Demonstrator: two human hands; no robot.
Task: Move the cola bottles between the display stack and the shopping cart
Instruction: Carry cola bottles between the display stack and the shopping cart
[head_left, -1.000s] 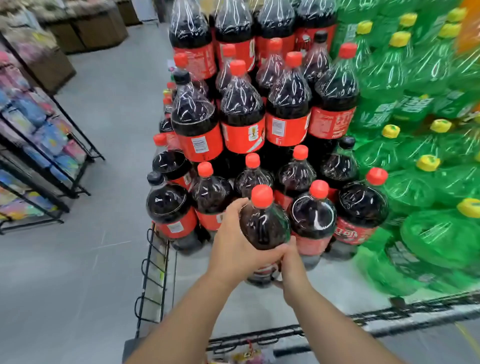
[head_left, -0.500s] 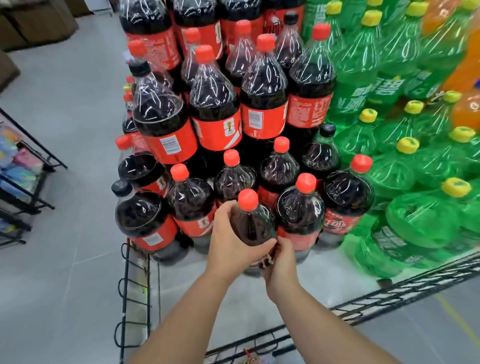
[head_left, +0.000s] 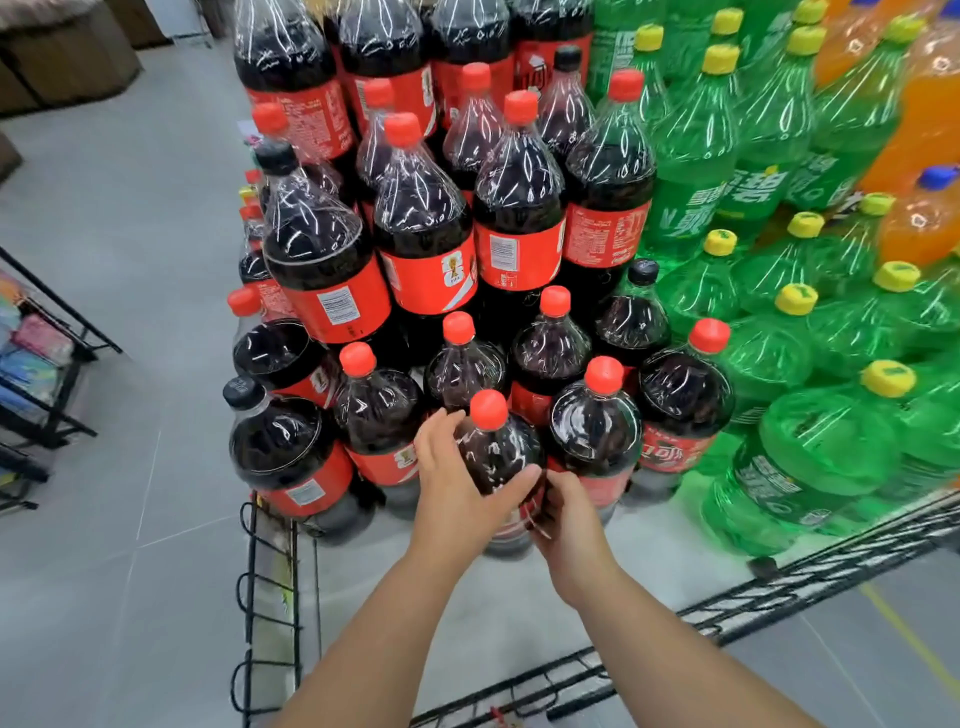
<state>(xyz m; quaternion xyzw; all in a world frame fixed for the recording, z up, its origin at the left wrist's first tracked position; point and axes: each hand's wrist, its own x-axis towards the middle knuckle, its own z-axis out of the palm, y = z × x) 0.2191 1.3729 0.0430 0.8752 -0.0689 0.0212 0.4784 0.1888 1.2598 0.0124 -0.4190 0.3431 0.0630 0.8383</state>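
At the front edge of the display stack (head_left: 426, 244), in the middle of the lowest row, stands the cola bottle (head_left: 501, 462) with its red cap (head_left: 488, 409), held by both hands. The left hand (head_left: 457, 493) wraps the bottle's dark shoulder, thumb across the front and fingers curled round the far side. The right hand (head_left: 566, 525) grips lower down, at the red label; most of its fingers are hidden behind the bottle. The two hands cover the bottle's base, so I cannot tell whether it rests on the pale platform (head_left: 519, 613).

Red-capped and black-capped cola bottles crowd just beside it and rise in shrink-wrapped tiers behind. A black wire rail (head_left: 779, 592) runs along the platform's near and left edges. To the right the green soda bottles (head_left: 810, 452) with yellow caps touch the cola rows, and orange bottles (head_left: 930, 130) are cut off at the upper right corner. Grey floor tiles (head_left: 130, 467) spread left to a black rack (head_left: 47, 374) of blurred coloured packets. A small object at the bottom edge is too unclear to identify.
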